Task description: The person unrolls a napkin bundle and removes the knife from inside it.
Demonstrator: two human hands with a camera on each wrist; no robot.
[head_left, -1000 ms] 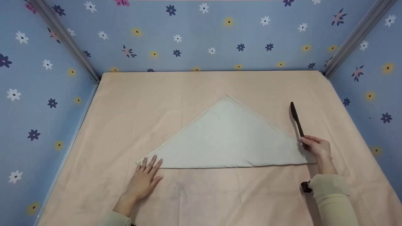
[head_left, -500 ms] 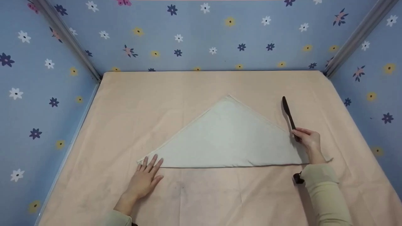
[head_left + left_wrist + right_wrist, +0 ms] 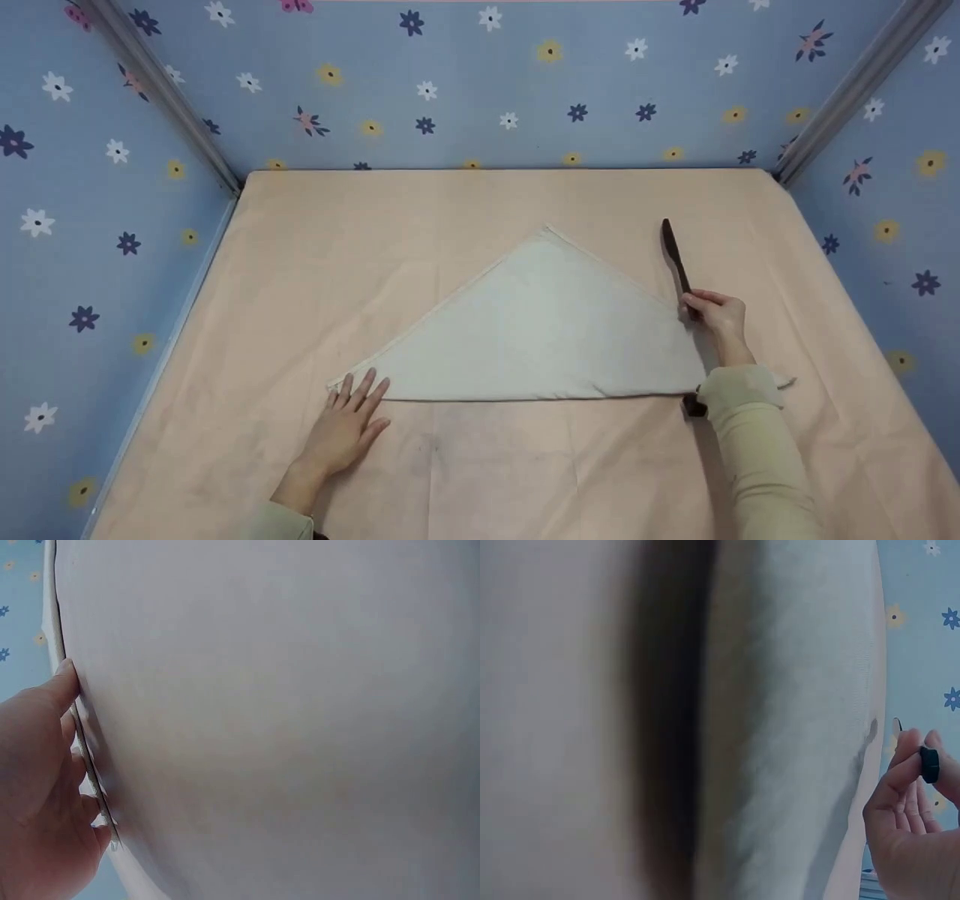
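A pale napkin (image 3: 525, 330), folded into a triangle, lies on the table with its peak pointing away from me. My left hand (image 3: 343, 427) rests on its left corner, fingers spread and straight; the left wrist view shows the fingertips along the folded edge. In my right hand (image 3: 721, 319) is a dark table knife (image 3: 675, 251), pinched by the handle between thumb and fingers, its blade pointing away. The knife is over the napkin's right slanted edge. In the right wrist view the knife's dark handle end (image 3: 929, 765) sticks out between the fingers.
A peach cloth (image 3: 337, 247) covers the table. Blue flowered panels (image 3: 480, 82) stand at the back and both sides, with grey posts (image 3: 161, 97) at the corners. The napkin's right corner tip (image 3: 786, 382) shows beyond the right sleeve.
My right hand has moved left and away from me with the knife, from the napkin's right corner up along its slanted edge. The left hand has stayed in place.
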